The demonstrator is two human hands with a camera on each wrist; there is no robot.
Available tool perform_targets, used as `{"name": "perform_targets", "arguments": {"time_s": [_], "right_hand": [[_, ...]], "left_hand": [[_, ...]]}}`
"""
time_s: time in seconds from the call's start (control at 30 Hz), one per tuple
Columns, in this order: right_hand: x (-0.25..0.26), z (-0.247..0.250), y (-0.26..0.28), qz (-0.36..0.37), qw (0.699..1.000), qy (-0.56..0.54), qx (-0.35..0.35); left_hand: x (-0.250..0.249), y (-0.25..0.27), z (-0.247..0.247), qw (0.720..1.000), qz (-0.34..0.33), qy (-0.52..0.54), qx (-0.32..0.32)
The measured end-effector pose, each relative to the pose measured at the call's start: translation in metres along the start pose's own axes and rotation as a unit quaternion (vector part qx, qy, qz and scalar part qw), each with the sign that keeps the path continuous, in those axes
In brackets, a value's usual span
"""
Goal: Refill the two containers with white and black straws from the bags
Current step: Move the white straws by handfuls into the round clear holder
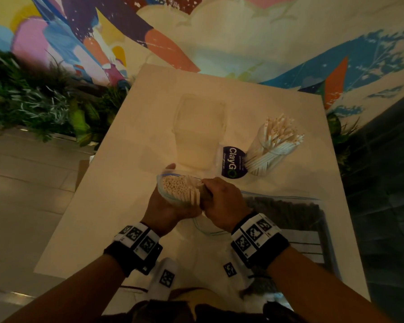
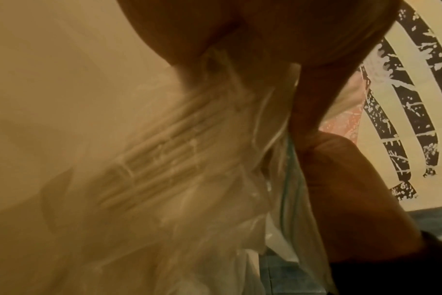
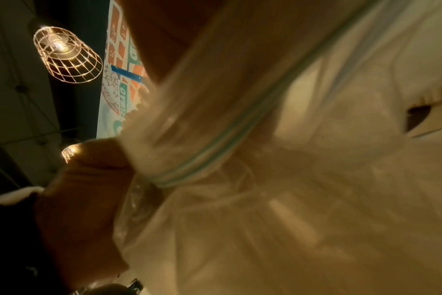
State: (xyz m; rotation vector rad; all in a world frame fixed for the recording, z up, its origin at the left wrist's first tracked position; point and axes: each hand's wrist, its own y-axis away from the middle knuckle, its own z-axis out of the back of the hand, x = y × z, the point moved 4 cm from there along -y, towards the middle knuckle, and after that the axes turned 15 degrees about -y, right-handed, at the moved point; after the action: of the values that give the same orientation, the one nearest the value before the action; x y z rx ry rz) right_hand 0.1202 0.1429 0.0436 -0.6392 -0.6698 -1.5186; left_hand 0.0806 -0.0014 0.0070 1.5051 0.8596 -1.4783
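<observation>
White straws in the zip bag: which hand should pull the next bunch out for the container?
Right. The right hand already grips the white straws at the bag's mouth, nearest the container; the left hand cradles the bag.

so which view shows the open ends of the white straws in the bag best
The head view: the white straws face the camera in the bag's open mouth. The left wrist view shows only blurred sides through plastic; the right wrist mostly plastic.

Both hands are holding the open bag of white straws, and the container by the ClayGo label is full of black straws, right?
Not quite. Both hands, left hand and right hand, hold the bag of white straws, but the head view shows the container holds white straws, not black.
</observation>
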Motion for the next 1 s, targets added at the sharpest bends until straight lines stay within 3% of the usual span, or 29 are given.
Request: {"name": "perform_targets", "arguments": {"time_s": [0.2,0.3,0.5,0.6,0.67,0.83,0.93,1.0], "right_hand": [[0.008,0.01,0.006,0.089,0.985,-0.086,-0.116],[0.002,0.014,0.01,0.069,0.977,-0.136,-0.149],[-0.009,0.012,0.023,0.02,0.966,-0.216,-0.143],[-0.004,0.019,0.024,0.042,0.933,-0.308,-0.179],[-0.005,0.022,0.025,0.052,0.914,-0.364,-0.171],[-0.022,0.007,0.03,-0.002,0.949,-0.304,-0.079],[-0.019,0.014,0.031,0.005,0.927,-0.36,-0.105],[-0.022,0.013,0.029,-0.029,0.918,-0.384,-0.09]], "left_hand": [[-0.008,-0.001,0.007,0.997,-0.037,0.0,-0.061],[-0.007,0.001,0.01,0.996,-0.044,-0.018,-0.071],[-0.002,0.002,0.01,0.995,-0.054,-0.059,-0.054],[-0.002,0.001,0.01,0.995,-0.048,-0.062,-0.056],[-0.001,0.001,0.011,0.995,-0.046,-0.065,-0.058],[-0.004,0.003,0.006,0.995,-0.052,-0.067,-0.05],[-0.005,0.004,0.007,0.995,-0.063,-0.059,-0.048],[-0.006,0.004,0.006,0.995,-0.065,-0.057,-0.045]]}}
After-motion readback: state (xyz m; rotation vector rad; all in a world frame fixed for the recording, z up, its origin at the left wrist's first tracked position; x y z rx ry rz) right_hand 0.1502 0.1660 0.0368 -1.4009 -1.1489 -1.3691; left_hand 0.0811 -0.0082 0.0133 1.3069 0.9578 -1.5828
